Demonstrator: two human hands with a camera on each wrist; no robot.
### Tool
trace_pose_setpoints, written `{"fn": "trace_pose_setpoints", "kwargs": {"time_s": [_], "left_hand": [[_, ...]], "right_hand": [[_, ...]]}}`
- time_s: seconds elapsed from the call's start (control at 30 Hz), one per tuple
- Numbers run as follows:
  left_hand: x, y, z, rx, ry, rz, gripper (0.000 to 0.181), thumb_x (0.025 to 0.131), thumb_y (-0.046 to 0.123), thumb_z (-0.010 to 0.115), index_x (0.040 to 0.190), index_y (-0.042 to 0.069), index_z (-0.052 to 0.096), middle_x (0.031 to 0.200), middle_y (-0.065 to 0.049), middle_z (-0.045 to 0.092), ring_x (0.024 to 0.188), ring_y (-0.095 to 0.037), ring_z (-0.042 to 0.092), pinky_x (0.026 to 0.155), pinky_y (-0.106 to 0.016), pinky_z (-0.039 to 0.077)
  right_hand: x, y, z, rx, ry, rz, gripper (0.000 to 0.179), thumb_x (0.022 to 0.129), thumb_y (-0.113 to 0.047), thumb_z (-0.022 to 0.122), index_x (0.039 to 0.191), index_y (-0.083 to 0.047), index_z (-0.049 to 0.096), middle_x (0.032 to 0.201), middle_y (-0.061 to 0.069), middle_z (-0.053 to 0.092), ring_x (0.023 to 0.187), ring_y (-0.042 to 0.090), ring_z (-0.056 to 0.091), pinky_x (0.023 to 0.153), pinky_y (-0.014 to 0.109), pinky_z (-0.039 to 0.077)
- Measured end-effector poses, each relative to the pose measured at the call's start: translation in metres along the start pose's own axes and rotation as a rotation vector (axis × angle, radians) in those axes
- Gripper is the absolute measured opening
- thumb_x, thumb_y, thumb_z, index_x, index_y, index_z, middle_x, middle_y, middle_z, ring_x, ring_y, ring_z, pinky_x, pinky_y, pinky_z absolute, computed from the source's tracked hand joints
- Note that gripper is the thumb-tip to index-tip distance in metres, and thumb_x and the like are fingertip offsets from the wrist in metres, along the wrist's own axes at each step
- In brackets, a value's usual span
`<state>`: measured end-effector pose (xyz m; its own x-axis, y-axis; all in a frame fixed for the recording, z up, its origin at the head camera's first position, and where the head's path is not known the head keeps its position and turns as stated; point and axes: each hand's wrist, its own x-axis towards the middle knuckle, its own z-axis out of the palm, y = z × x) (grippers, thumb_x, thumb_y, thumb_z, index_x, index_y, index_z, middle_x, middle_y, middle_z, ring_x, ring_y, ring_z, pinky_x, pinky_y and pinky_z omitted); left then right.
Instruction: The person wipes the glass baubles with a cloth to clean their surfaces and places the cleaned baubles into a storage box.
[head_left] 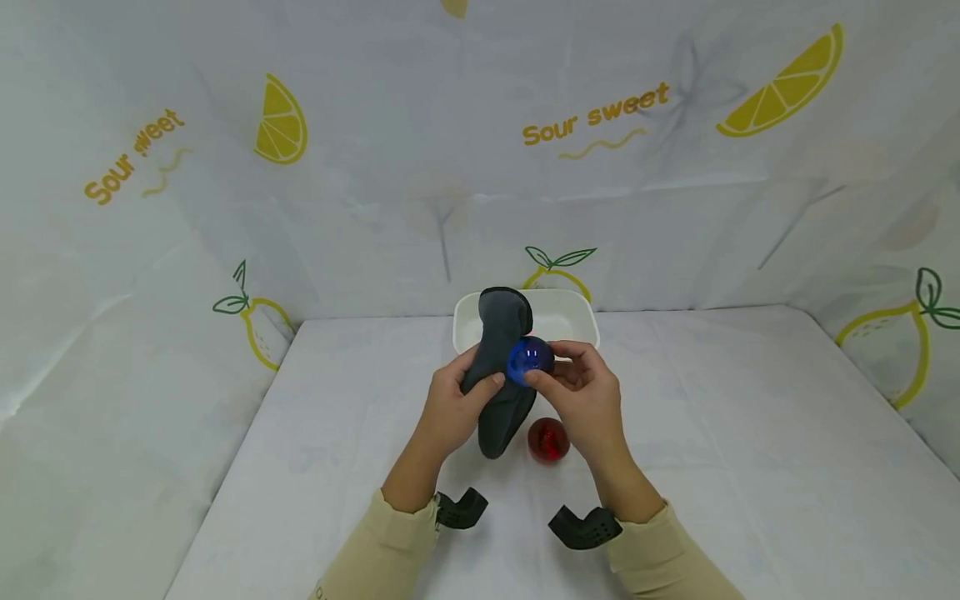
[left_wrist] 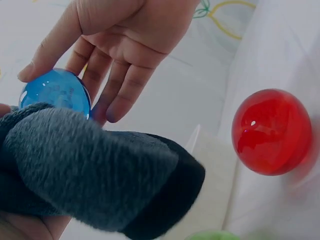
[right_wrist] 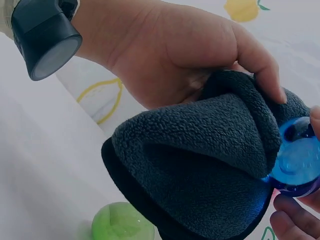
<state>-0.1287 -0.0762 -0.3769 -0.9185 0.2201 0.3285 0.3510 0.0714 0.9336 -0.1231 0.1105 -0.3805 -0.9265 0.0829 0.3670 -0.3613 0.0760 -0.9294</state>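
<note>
Above the white-covered surface (head_left: 360, 433), as the head view has it, a person's two hands meet near the middle. The left hand (head_left: 448, 408) has its grip on a dark grey cloth (head_left: 501, 329), thumb lying on top of it. The right hand (head_left: 588, 396) pinches a blue ball (head_left: 530, 360) between thumb and fingers, touching the cloth. Just below the cloth, a red ball (head_left: 549, 440) lies on the surface. Behind the cloth sits a white tray (head_left: 566, 310), partly hidden by it, and a lemon-printed sheet (head_left: 405, 167) hangs at the back.

From the left wrist, I see the cloth looming close, its edge trimmed in black. The blue ball is beyond it, partly covered, with the right thumb on its near side. The red ball shows whole over to the right, well apart from the cloth.

From the right wrist, the left hand's fingers curl about the folded cloth. The blue ball is against the cloth's edge, the right fingertips around it. Low down lies a green ball (right_wrist: 122, 225), partly out of view.
</note>
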Motion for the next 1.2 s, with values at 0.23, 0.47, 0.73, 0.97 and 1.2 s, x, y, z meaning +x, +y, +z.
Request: {"fn": "trace_pose_setpoints", "kwargs": {"time_s": [0.23, 0.47, 0.73, 0.97, 1.2], "left_hand": [[-0.0020, -0.0022, -0.0008, -0.001, -0.031, -0.001, 0.044, 0.104, 0.021, 0.042, 0.145, 0.006, 0.047, 0.145, -0.008, 0.052, 0.136, -0.020, 0.047, 0.109, -0.044, 0.041], [-0.0017, -0.0016, -0.0019, -0.019, -0.034, 0.035, 0.042, 0.102, 0.018, 0.053, 0.142, 0.005, 0.051, 0.132, -0.015, 0.063, 0.117, -0.026, 0.063, 0.094, -0.035, 0.054], [-0.0003, -0.0018, -0.0035, -0.024, -0.002, 0.076, 0.043, 0.100, 0.013, 0.056, 0.141, 0.002, 0.051, 0.133, -0.016, 0.062, 0.116, -0.026, 0.064, 0.094, -0.033, 0.054], [0.0001, -0.0017, -0.0034, -0.045, -0.026, 0.084, 0.043, 0.100, 0.014, 0.056, 0.141, 0.003, 0.052, 0.133, -0.016, 0.062, 0.116, -0.024, 0.064, 0.094, -0.032, 0.053], [0.0008, -0.0007, -0.0038, -0.033, -0.028, 0.085, 0.044, 0.098, 0.010, 0.059, 0.141, 0.003, 0.052, 0.132, -0.017, 0.062, 0.113, -0.026, 0.065, 0.093, -0.032, 0.054]], "right_hand": [[0.0007, -0.0012, -0.0012, -0.055, 0.046, 0.036, 0.043, 0.084, -0.014, 0.079, 0.121, -0.003, 0.061, 0.116, 0.011, 0.066, 0.092, 0.010, 0.066, 0.080, 0.018, 0.056], [-0.0004, 0.0008, 0.0005, -0.018, 0.039, 0.034, 0.042, 0.088, -0.016, 0.075, 0.127, -0.006, 0.061, 0.120, 0.008, 0.064, 0.098, 0.013, 0.065, 0.083, 0.019, 0.055], [-0.0012, -0.0027, 0.0002, 0.000, -0.084, -0.019, 0.059, 0.085, -0.005, 0.076, 0.139, -0.006, 0.053, 0.134, 0.011, 0.057, 0.111, 0.011, 0.061, 0.090, 0.020, 0.052], [0.0004, -0.0011, -0.0041, -0.025, -0.081, -0.062, 0.054, 0.085, -0.004, 0.075, 0.136, -0.006, 0.057, 0.124, 0.013, 0.063, 0.100, 0.011, 0.062, 0.085, 0.018, 0.054], [0.0016, -0.0028, -0.0056, -0.125, -0.103, -0.013, 0.041, 0.089, -0.016, 0.073, 0.128, -0.006, 0.063, 0.105, 0.012, 0.066, 0.089, 0.015, 0.060, 0.078, 0.018, 0.055]]}}
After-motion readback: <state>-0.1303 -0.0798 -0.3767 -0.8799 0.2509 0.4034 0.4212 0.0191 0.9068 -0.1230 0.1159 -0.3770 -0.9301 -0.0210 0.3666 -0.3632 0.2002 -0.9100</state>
